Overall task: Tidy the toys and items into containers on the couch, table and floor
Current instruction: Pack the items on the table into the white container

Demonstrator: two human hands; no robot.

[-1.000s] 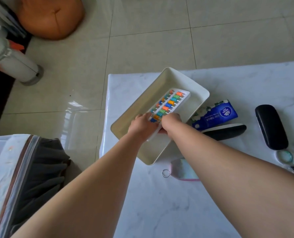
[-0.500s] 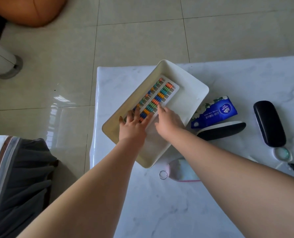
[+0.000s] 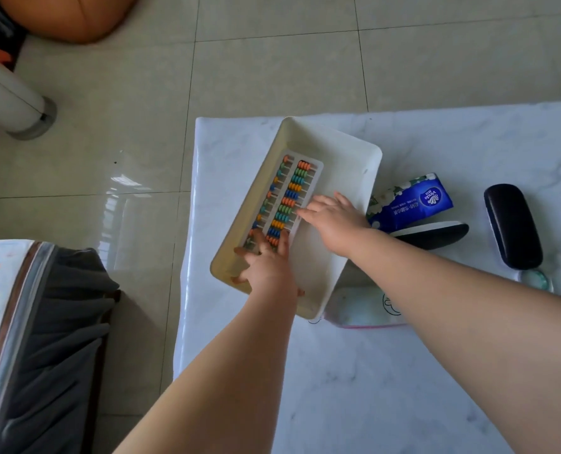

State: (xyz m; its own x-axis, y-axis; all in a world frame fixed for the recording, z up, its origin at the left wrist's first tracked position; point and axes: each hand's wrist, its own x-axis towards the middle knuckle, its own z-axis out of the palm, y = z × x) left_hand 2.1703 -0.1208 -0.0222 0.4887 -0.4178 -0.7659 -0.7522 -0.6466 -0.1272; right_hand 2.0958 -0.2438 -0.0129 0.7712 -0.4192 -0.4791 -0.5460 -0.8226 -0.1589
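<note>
Near the far-left corner of the marble table (image 3: 403,371), a cream tray (image 3: 348,165) sits at a slant, and the abacus (image 3: 285,198) with its coloured beads lies flat inside along the tray's left wall. Both hands are in the tray — the left hand (image 3: 267,267) rests spread, straight fingers on the abacus's near end, gripping nothing; the right hand (image 3: 333,214) lays extended fingers against its right edge. Just beside the tray's right wall lie a blue tissue pack (image 3: 413,199) and two black cases.
</note>
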